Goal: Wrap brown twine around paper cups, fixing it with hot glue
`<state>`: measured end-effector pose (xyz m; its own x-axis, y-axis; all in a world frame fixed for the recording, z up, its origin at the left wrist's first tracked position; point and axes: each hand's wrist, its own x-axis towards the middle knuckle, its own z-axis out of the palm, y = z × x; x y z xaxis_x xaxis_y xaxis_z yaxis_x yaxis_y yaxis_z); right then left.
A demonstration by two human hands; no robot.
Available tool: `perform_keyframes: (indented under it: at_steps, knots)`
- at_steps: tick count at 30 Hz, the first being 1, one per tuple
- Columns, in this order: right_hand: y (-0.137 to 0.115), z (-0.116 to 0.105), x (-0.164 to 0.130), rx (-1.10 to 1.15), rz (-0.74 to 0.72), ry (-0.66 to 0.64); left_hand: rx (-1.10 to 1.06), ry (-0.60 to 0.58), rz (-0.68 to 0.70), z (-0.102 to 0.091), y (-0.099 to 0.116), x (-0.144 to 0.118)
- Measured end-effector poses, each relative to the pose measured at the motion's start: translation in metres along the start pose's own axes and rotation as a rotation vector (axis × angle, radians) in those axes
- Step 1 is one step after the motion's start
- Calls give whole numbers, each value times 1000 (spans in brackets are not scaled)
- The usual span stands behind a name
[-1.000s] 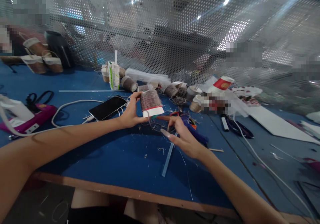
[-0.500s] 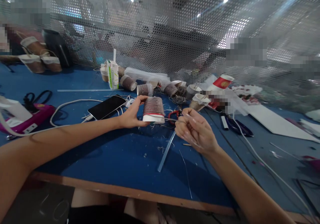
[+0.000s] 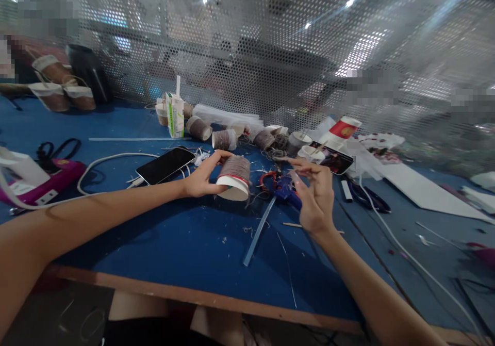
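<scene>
Blue surface (image 3: 174, 248): near edge strewn with thread clippings and a pale plastic strip (image 3: 257, 232). Left hand (image 3: 201, 178), grip closed around a paper cup (image 3: 234, 177) tilted on its side, its wall mostly wound with brown thread; white rim band bare. Right hand (image 3: 315, 199), fingers pinched, apparently on a thread end, hard to tell. Beyond: red-handled scissors (image 3: 270, 178), phone (image 3: 166, 165), finished wound cups (image 3: 224, 138), juice carton (image 3: 176, 114), mesh screen (image 3: 270, 52).

Near side of my spool (image 3: 234, 177): open blue tabletop (image 3: 162, 243). Beyond it, crowded spools (image 3: 224, 139); phone (image 3: 166, 165) blocks left, scissors (image 3: 270, 180) right.
</scene>
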<state>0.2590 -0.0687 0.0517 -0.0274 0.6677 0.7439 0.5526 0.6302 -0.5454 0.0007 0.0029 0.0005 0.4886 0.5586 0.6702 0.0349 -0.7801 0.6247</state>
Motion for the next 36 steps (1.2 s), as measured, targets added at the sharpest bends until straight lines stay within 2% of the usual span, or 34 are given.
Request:
perform_keyframes:
  at_steps: [2, 4, 7, 9, 12, 18, 23, 25, 28, 30, 32, 34, 36]
  knots:
    - [-9, 4, -5, 297, 31, -136, 57, -7, -42, 1, 2, 2]
    - [-18, 8, -12, 471, 92, -282, 98, -10, -80, 2, 4, 4]
    - [-27, 11, -22, 469, 156, -472, 152, -15, -107, 4, 6, 6]
    - [-29, 12, -25, 425, 178, -531, 173, -16, -105, 5, 6, 6]
    - [-28, 13, -24, 476, 209, -496, 186, -2, -96, 5, 5, 5]
    - [-24, 19, -15, 639, 385, -285, 162, 52, -25, 4, 1, 2]
    - [-9, 16, -13, 515, 504, -129, 120, 78, 64, 2, -3, 1]
    - [-6, 14, -13, 442, 509, -17, 105, 92, 65, 3, -5, 0]
    - [-9, 14, -12, 437, 409, 96, 93, 110, 47, 4, -6, 0]
    - [-17, 15, -12, 491, 324, 54, 88, 123, 30, 5, -6, 0]
    - [-25, 15, -14, 524, 276, -71, 70, 130, 20, 6, -5, 0]
    - [-31, 15, -16, 527, 267, -207, 34, 132, 27, 8, -5, 0]
    - [-32, 15, -18, 533, 261, -285, -16, 120, 40, 9, -6, 0]
